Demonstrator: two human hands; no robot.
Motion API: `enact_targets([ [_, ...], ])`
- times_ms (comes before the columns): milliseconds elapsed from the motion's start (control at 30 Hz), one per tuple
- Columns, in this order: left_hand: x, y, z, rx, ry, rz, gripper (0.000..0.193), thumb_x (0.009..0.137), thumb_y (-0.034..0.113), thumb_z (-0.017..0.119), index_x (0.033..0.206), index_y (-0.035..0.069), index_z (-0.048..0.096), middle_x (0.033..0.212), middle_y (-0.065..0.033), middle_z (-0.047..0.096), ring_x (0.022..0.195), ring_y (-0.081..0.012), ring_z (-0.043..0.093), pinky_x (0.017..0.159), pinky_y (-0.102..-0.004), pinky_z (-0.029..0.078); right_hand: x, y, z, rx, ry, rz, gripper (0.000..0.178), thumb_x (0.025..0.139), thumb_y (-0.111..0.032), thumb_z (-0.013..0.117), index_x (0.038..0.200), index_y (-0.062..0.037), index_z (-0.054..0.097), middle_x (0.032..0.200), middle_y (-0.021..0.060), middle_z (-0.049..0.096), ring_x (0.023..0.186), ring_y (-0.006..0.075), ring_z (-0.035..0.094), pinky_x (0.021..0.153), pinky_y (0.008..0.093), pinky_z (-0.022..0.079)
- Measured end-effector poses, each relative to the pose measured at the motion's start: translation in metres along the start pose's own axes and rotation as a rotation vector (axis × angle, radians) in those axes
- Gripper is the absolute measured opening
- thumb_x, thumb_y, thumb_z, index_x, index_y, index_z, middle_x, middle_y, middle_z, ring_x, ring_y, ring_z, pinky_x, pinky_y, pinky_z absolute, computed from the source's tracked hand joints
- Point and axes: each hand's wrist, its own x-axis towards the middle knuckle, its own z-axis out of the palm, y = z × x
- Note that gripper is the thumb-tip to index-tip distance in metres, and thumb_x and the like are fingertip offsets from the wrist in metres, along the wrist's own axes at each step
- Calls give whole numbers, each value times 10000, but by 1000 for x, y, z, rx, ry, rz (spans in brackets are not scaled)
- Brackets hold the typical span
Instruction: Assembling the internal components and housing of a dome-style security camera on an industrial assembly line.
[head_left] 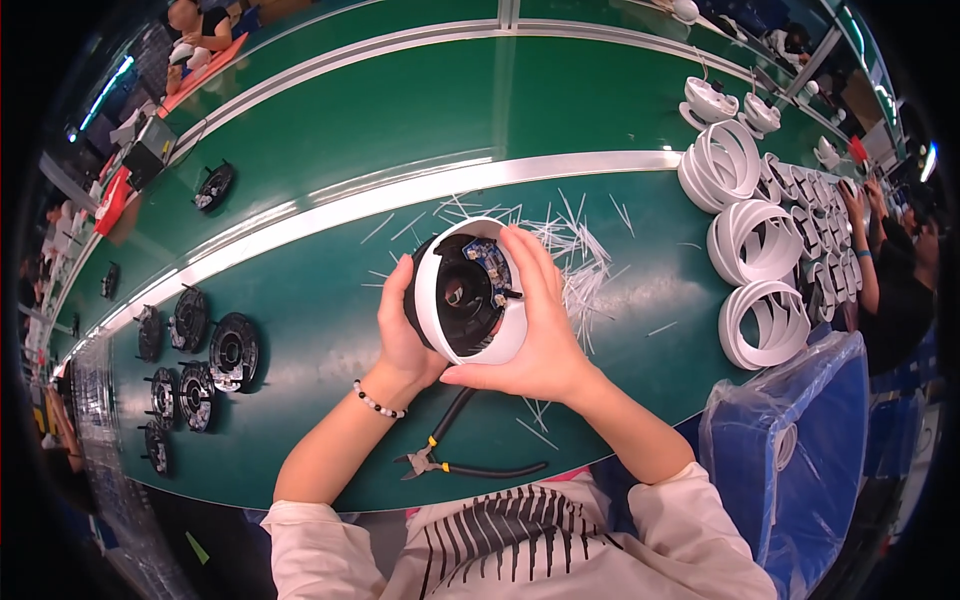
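1. White ring housing sits mid-frame, tilted and lifted over the tabletop; a glossy black round unit fills it, with a small blue circuit board at its upper right.
2. Upper left, past the pale straight rail, one black disc lies on smooth green surface.
3. At left, black ridged discs stand loosely grouped, near the table's curving lower-left edge. Between them and the person I see a broad stretch of dark green, glossy top.
4. The left hand, a beaded bracelet at its wrist, cups the housing's left side and black rim.
5. Below, near the front edge, metal-jawed cutters lie with dark, yellow-banded handles spread.
6. The right hand grips the housing's right side, thumb underneath; both hands are clamped on this one piece, close together.
7. Right of centre, thin white strips lie scattered; more green top separates them from the stacks.
8. At right, smooth white rings stack in leaning piles. Beneath, at lower right, a blue bin wears crinkled clear plastic.
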Motion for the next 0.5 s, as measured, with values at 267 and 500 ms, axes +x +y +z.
enact_targets([
  [267,-9,2,3,77,35,28,640,848,527,239,1237,32,355,1192,-136,444,1070,-237,467,909,-359,393,-1,-4,7,-151,8,-7,1190,406,-406,819,1291,0,134,1284,226,175,1146,413,239,932,475,275],
  [500,-6,3,2,69,-114,-95,794,782,672,221,1249,38,324,1225,-138,408,1110,-234,436,933,-351,381,1,1,6,-254,12,10,1238,416,-531,771,1269,81,116,1239,260,224,1124,409,266,926,471,262],
])
